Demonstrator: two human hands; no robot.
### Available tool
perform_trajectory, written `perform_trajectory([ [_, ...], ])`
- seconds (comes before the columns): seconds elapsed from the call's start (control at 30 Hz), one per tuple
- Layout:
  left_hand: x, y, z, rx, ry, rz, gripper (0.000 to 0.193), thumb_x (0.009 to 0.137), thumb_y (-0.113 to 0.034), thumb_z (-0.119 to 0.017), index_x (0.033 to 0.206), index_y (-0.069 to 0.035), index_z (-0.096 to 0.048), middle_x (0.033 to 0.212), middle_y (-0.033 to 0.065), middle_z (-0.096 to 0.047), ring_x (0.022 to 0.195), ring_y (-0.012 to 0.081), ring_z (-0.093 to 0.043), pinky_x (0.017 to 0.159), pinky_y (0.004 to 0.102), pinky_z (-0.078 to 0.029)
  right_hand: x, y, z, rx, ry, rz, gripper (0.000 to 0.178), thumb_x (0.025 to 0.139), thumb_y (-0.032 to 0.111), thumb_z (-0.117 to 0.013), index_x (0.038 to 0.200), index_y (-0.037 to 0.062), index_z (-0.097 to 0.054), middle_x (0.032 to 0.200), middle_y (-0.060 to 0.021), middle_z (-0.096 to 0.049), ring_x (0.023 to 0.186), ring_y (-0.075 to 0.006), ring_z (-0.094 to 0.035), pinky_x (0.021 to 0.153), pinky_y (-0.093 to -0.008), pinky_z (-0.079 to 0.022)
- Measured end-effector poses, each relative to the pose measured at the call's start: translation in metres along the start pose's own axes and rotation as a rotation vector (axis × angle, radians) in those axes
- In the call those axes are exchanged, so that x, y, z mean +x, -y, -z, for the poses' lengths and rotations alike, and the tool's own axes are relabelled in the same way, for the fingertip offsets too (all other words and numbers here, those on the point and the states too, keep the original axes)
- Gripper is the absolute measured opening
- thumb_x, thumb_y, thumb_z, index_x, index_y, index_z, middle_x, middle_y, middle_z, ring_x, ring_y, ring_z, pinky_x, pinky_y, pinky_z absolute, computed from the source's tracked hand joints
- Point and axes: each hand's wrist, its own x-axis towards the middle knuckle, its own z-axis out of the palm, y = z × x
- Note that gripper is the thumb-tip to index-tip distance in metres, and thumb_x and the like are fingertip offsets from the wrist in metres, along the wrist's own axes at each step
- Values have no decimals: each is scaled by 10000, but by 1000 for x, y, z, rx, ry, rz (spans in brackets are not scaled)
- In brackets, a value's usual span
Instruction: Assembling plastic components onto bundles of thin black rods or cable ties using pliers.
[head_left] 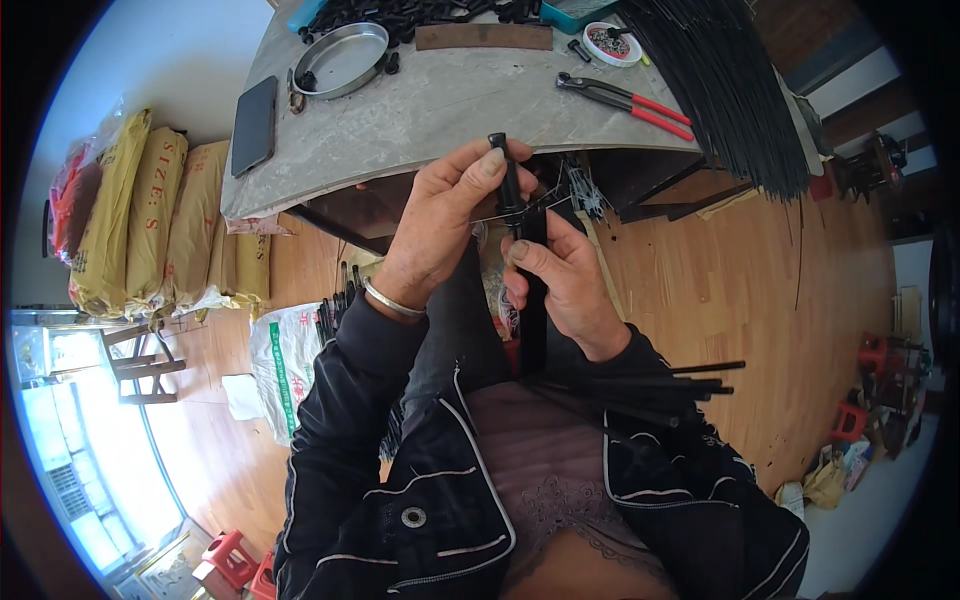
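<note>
In front of my chest, my left hand [450, 205] is closed around a black handle-like tube [508, 180] with a flared end, thumb pressed near its top. Just below and to the right, my right hand [568, 285] pinches the lower part of the same piece, where a dark flat length [535, 300] runs down toward my lap. A thin wire crosses the piece between my hands; how it is fixed I cannot tell. A bundle of thin black rods [665, 390] lies across my lap beside my right forearm.
The grey table [440, 115] ahead bears a round metal tray [345, 62], a phone [254, 125], red-handled pliers [630, 105], a white bowl [600, 55] of small metal parts and a brown bar [485, 37]. Long black rods [725, 110] overhang its right side. Yellow sacks [155, 215] stand left.
</note>
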Motion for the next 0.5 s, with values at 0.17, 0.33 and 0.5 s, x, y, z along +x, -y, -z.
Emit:
perform_trajectory([
  [0.17, -5, 6, -3, -177, -39, 6, 363, 980, -286, -534, 1201, -1, -568, 969, 78, -665, 897, 156, -615, 852, 303, -478, 2, 1, 2, 89, 55, -23, 133, 915, 105, -609, 989, 6, -560, 754, -30, -544, 582, -110, -539, 524, -259, -446],
  [0.33, -6, -2, -10, -82, -169, 8, 391, 954, -294, -579, 1206, 3, -559, 1011, 83, -652, 910, 158, -607, 856, 300, -474, 4, -5, 3, 82, 34, 0, 119, 915, 100, -614, 978, 11, -565, 765, -25, -550, 583, -112, -542, 527, -259, -447],
  [0.5, -24, -4, -9, 270, -92, 113, 347, 861, -117, -688, 1150, 33, -567, 984, 60, -638, 885, 102, -590, 812, 255, -475, 3, -2, 5, 91, 34, 2, 159, 917, 120, -626, 1025, 16, -575, 781, -24, -565, 616, -108, -564, 551, -251, -467],
])
